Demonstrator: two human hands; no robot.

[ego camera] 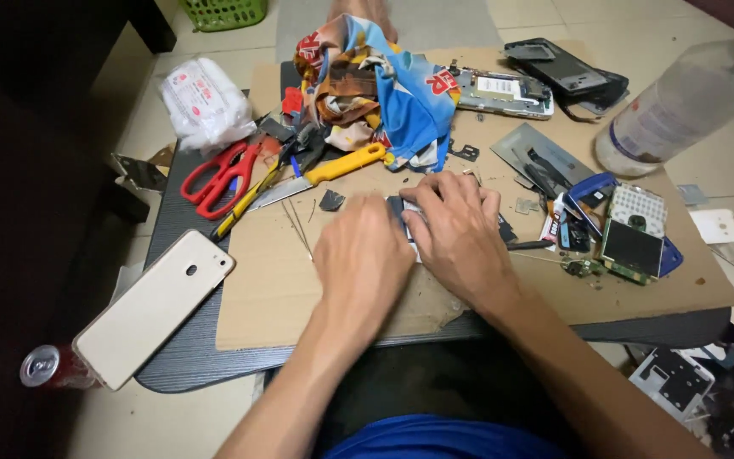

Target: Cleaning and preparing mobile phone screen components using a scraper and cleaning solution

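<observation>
My left hand and my right hand lie side by side on a sheet of brown cardboard. Between them sits a small flat phone part, dark and pale, mostly covered by the fingers. Both hands press on it or grip it; the exact hold is hidden. A small dark chip lies just left of my left hand's fingers.
Red scissors, a yellow-handled blade, a crumpled colourful cloth, a gold phone, opened phones, circuit boards, a plastic bottle and a red can surround the hands on the low dark table.
</observation>
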